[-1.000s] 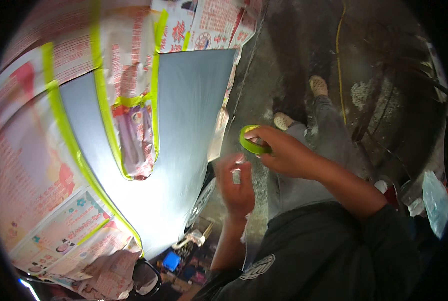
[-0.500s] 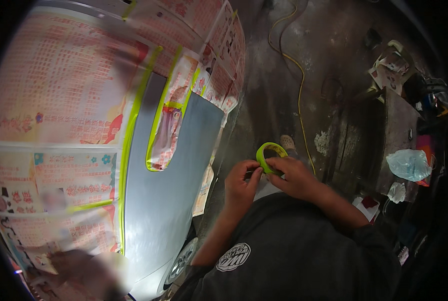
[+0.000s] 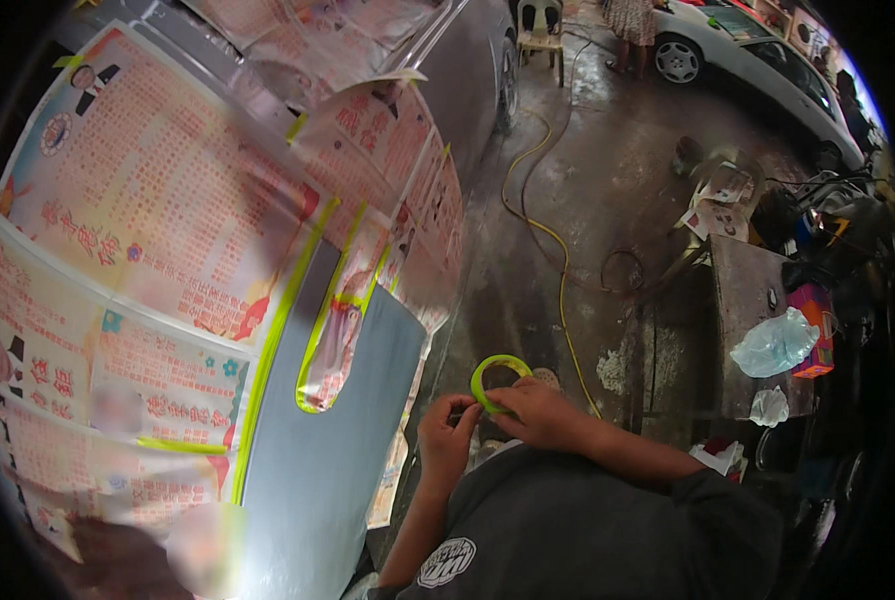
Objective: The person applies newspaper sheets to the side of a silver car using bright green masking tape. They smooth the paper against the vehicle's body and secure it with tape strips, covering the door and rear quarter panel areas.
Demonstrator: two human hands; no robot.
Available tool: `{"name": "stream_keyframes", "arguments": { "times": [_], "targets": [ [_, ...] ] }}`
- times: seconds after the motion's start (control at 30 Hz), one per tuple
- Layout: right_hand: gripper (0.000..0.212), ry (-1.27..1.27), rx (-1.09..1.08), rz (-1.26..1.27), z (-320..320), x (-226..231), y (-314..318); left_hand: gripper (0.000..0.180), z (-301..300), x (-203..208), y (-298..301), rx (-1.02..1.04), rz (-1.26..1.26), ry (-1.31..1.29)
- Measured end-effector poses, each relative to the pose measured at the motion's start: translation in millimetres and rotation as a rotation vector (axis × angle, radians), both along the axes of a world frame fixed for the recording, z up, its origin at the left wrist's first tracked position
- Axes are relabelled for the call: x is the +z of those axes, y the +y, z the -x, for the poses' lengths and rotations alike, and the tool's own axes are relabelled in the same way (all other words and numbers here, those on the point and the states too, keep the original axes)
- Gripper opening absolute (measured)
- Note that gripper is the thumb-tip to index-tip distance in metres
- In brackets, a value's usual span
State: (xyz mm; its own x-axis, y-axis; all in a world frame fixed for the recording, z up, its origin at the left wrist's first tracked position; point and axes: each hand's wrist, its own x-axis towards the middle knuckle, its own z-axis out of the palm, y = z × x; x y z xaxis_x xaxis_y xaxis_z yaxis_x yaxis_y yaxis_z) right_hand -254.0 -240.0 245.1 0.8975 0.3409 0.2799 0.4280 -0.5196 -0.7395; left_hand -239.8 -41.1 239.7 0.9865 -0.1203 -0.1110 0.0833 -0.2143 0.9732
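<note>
- I see the right hand (image 3: 539, 410) closed around the lower right rim of a green tape roll (image 3: 478, 384), in front of the dark shirt (image 3: 607, 510).
- The left hand (image 3: 445, 438), clear of the roll a second ago, now meets its left edge with fingers curled; I can't tell whether it pinches the tape's end.
- My view has lifted, bringing in a white car (image 3: 712, 50) and a chair (image 3: 540, 38).
- Left of the hands, a paper-covered grey panel (image 3: 317, 500) stands near.
</note>
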Motion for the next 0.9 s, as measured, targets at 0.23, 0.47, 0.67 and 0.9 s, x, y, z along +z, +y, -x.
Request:
{"name": "stream_keyframes", "arguments": {
  "times": [0.23, 0.47, 0.67, 0.9],
  "targets": [
    [0.032, -0.309, 0.062, 0.044, -5.3, 9.9, 13.1, 0.009, 8.9, 6.2, 18.4, 0.030, 0.079, 0.050],
    [0.018, -0.187, 0.157, 0.109, -11.9, 19.7, 17.0, 0.011, 13.0, 9.7, 39.5, -0.095, -0.175, -0.091],
    [0.030, 0.133, 0.067, 0.046, -20.6, -9.2, 24.8, 0.007, 2.9, -2.2, 15.3, 0.125, -0.103, -0.287],
    [0.031, 0.114, 0.045, -0.062, -80.8, -26.9, 45.5, 0.012, -30.9, -10.8, 19.7, 0.266, -0.118, -0.431]
  ]
}}
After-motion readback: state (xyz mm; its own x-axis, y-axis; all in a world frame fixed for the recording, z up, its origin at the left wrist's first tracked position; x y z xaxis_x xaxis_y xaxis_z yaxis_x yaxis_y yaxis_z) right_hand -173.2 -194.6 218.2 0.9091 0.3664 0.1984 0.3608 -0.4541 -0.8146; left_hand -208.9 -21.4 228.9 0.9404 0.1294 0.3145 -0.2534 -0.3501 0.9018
